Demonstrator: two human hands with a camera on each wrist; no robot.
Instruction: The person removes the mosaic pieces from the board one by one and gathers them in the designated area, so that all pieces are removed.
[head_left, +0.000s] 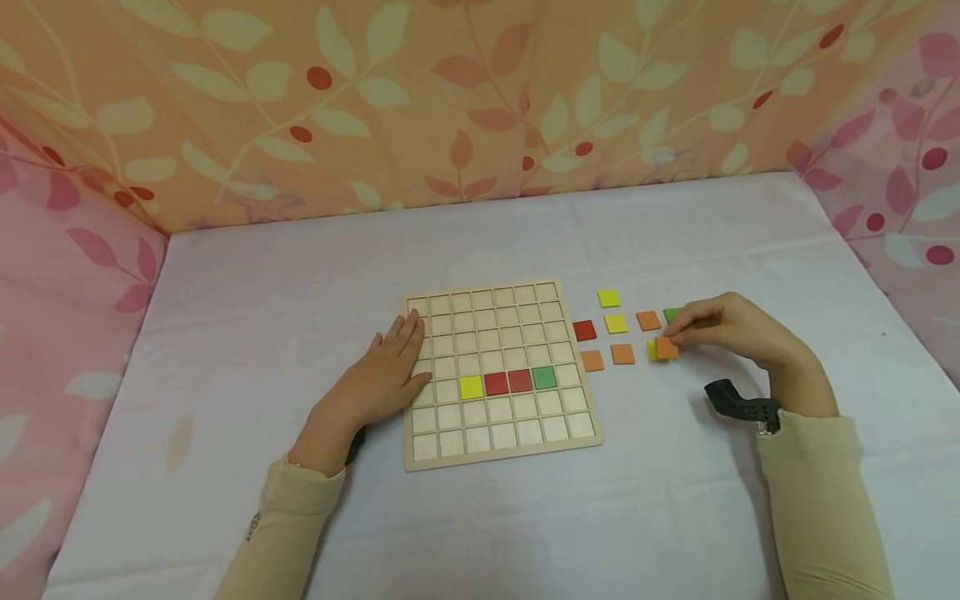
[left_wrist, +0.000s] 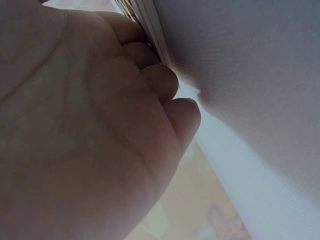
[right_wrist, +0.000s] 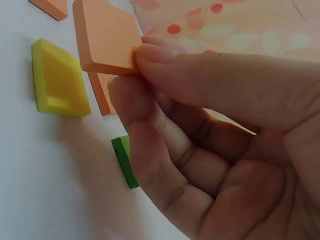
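A wooden grid board (head_left: 491, 457) lies on the white cloth. In one of its lower rows sit a yellow tile (head_left: 471, 387), two red tiles (head_left: 497, 383) side by side and a green tile (head_left: 543, 377). My left hand (head_left: 378, 375) rests along the board's left edge, fingers straight and thumb spread. To the right of the board, my right hand (head_left: 738, 333) pinches a square orange tile (right_wrist: 110, 37) between thumb and index finger. That tile is raised off the cloth and, in the head view, partly hides a yellow tile (right_wrist: 60, 80) lying there.
Loose tiles lie between the board and my right hand: a red tile (head_left: 584, 331), yellow tiles (head_left: 609, 298), several orange tiles (head_left: 622, 354) and a green tile (right_wrist: 125, 160) partly behind the fingers. Patterned fabric (head_left: 450, 100) borders the table at the back and sides.
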